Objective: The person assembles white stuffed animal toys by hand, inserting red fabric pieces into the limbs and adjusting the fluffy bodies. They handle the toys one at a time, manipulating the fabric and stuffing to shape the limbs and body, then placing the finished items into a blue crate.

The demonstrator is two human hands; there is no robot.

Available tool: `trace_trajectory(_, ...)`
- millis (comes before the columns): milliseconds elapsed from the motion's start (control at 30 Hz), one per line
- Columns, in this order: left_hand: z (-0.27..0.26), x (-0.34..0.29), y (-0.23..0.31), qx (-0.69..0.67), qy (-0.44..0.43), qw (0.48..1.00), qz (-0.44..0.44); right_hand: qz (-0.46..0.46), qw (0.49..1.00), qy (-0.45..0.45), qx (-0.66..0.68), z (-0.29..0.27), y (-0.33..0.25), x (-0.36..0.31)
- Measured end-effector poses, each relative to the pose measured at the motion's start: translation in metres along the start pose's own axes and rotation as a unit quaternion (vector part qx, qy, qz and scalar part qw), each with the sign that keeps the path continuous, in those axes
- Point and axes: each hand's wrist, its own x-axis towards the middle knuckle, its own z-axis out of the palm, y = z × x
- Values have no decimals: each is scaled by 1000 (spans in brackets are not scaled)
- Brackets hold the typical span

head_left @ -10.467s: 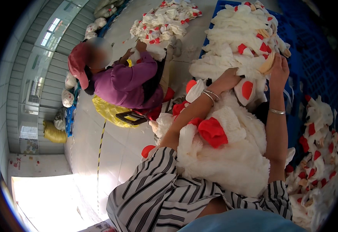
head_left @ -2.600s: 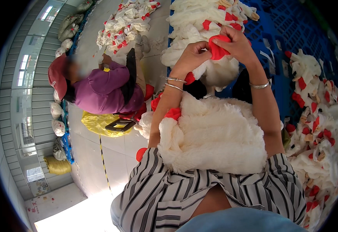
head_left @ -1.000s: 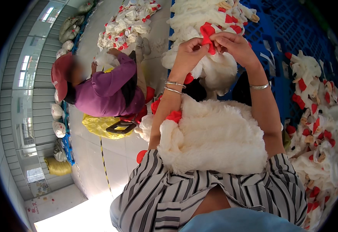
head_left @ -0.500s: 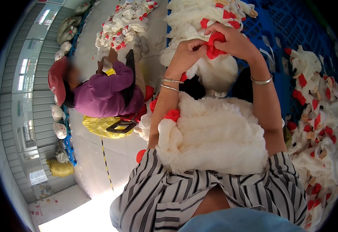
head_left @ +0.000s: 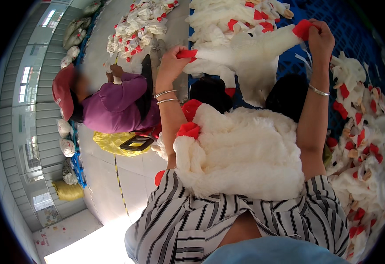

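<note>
A white plush toy skin [head_left: 255, 53] hangs stretched between my two hands, flat and unstuffed in appearance. My left hand [head_left: 171, 67] is closed on a red tip at its left end. Higher up on the right, my right hand [head_left: 321, 40] pinches the red tip at the other end. Below them, several more white furry skins [head_left: 245, 152] lie stacked across my lap, with red tips sticking out on the left side. A pile of white and red plush pieces [head_left: 214, 20] lies just beyond the stretched skin.
To the left, a person in a purple top [head_left: 117, 105] sits holding something small. White and red pieces [head_left: 139, 31] are heaped on the floor beyond. Another heap [head_left: 364, 145] lies along my right. Blue plastic pallets [head_left: 333, 26] lie beneath. Filled sacks [head_left: 67, 147] line the left wall.
My hands have moved apart, left hand leftward and right hand up and right. The red part once bunched between them is now spread into a stretched skin with a red tip at each end.
</note>
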Motion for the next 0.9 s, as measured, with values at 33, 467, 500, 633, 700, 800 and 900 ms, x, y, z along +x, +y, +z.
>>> trace_trajectory(33,5,2,11,-14,48,998,22,-25,999,7,36,2,-6,-4)
trace_trajectory(467,51,-17,100,-255,27,941,221,-20,883,-404,238,91,-104,-99)
trace_trajectory(500,50,-16,99,-260,36,940,219,-20,888,-395,236,91,-101,-98)
trace_trajectory(633,41,-6,85,-335,92,915,205,11,891,-382,246,84,-103,-88)
trace_trajectory(700,39,-4,79,-394,76,901,164,26,893,-372,252,80,-100,-85)
trace_trajectory(800,37,-8,74,-406,-6,908,105,12,899,-358,252,78,-98,-81)
trace_trajectory(900,44,-11,68,-331,-49,935,116,-5,902,-357,242,77,-96,-79)
